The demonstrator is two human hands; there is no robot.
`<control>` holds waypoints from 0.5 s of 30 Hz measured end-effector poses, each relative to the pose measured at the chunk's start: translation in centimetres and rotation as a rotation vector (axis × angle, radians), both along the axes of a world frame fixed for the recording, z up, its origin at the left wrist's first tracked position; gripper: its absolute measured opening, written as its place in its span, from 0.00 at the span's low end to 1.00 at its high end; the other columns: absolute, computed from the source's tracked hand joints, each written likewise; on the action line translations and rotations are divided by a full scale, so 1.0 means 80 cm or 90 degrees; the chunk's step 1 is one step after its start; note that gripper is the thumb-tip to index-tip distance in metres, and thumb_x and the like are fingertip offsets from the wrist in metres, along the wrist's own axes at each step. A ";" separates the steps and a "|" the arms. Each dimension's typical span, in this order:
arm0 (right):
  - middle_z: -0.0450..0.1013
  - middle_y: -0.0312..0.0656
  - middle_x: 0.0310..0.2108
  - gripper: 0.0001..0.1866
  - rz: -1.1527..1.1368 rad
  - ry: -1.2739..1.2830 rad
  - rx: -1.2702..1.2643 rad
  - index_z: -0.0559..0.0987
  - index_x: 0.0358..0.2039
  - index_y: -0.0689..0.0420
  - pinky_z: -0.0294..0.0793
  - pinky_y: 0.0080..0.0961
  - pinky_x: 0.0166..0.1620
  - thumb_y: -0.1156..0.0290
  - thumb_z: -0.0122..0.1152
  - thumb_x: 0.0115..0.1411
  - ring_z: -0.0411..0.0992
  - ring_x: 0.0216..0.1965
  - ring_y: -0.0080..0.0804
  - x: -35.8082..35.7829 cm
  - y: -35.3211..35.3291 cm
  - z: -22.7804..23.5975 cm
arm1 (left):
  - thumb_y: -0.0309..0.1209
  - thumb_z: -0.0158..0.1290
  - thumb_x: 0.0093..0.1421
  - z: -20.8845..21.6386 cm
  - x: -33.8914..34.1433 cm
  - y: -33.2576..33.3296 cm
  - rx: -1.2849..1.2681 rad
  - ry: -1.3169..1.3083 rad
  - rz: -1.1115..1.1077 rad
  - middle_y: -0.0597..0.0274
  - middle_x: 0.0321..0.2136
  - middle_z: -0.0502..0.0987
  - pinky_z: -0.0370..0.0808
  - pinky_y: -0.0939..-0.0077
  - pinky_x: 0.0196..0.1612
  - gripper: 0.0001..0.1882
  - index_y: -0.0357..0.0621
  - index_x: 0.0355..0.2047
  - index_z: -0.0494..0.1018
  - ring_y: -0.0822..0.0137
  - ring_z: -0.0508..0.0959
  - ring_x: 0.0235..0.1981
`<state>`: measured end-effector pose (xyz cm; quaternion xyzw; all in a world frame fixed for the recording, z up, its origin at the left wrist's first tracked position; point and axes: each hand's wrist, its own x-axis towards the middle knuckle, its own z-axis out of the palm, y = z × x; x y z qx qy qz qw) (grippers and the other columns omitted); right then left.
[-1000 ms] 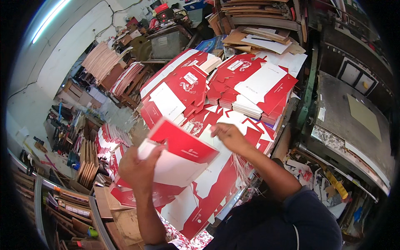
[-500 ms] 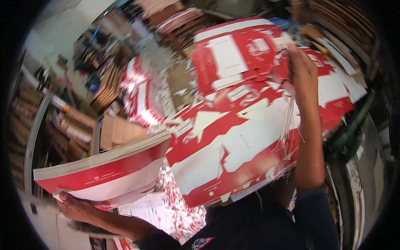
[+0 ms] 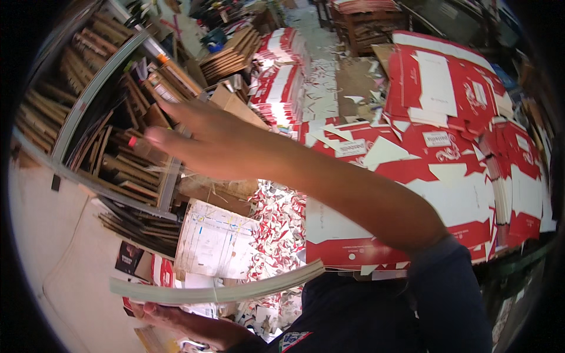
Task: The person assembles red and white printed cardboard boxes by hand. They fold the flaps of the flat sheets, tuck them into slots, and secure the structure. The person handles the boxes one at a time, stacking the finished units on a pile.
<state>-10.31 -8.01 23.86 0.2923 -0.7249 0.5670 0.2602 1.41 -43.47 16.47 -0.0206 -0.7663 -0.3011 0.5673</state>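
My left hand [image 3: 176,320], low on the left, grips a stack of printed card sheets [image 3: 218,292] from below, thumb against its underside. The stack shows edge-on as a pale, slightly bowed band. My right arm stretches leftward across the view, with the right hand [image 3: 200,135] in front of the shelving. Its thumb and forefinger look apart, but motion smears the fingers. Thin pale strings [image 3: 156,169] show just below it; whether it holds them is unclear. Right of my body lies a broad pile of red-and-white printed card sheets [image 3: 412,203], with torn pieces on top.
A metal-framed shelf [image 3: 97,94] holds many thin boards at left. Red-and-white card scraps [image 3: 279,229] cover the floor beside a marked white board [image 3: 215,238]. Farther back stand bundled card stacks [image 3: 276,88] and a pile of wooden boards [image 3: 229,56].
My right hand has swung from the card pile on the right across to the left. The stack in my left hand has dropped lower and turned edge-on. The view has shifted left.
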 end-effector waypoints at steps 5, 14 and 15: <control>0.68 0.47 0.61 0.46 0.309 -0.304 0.235 0.64 0.66 0.57 0.65 0.36 0.63 0.60 0.76 0.50 0.66 0.62 0.40 0.132 0.102 -0.076 | 0.80 0.37 0.53 0.007 -0.045 0.066 0.174 -0.012 0.015 0.49 0.32 0.77 0.76 0.66 0.33 0.57 0.26 0.43 0.75 0.62 0.77 0.33; 0.78 0.39 0.38 0.19 -0.250 -0.177 -0.182 0.76 0.50 0.65 0.79 0.20 0.40 0.77 0.69 0.59 0.76 0.36 0.22 0.279 0.200 -0.061 | 0.50 0.58 0.64 0.043 -0.151 0.334 0.397 0.042 -0.639 0.62 0.36 0.80 0.73 0.78 0.41 0.29 0.31 0.46 0.76 0.74 0.76 0.35; 0.78 0.39 0.37 0.19 -0.290 -0.187 -0.141 0.76 0.49 0.65 0.80 0.21 0.41 0.77 0.69 0.58 0.77 0.36 0.22 0.294 0.222 -0.056 | 0.49 0.60 0.63 0.051 -0.152 0.357 0.366 0.013 -0.680 0.63 0.35 0.80 0.73 0.78 0.41 0.28 0.32 0.45 0.76 0.74 0.76 0.35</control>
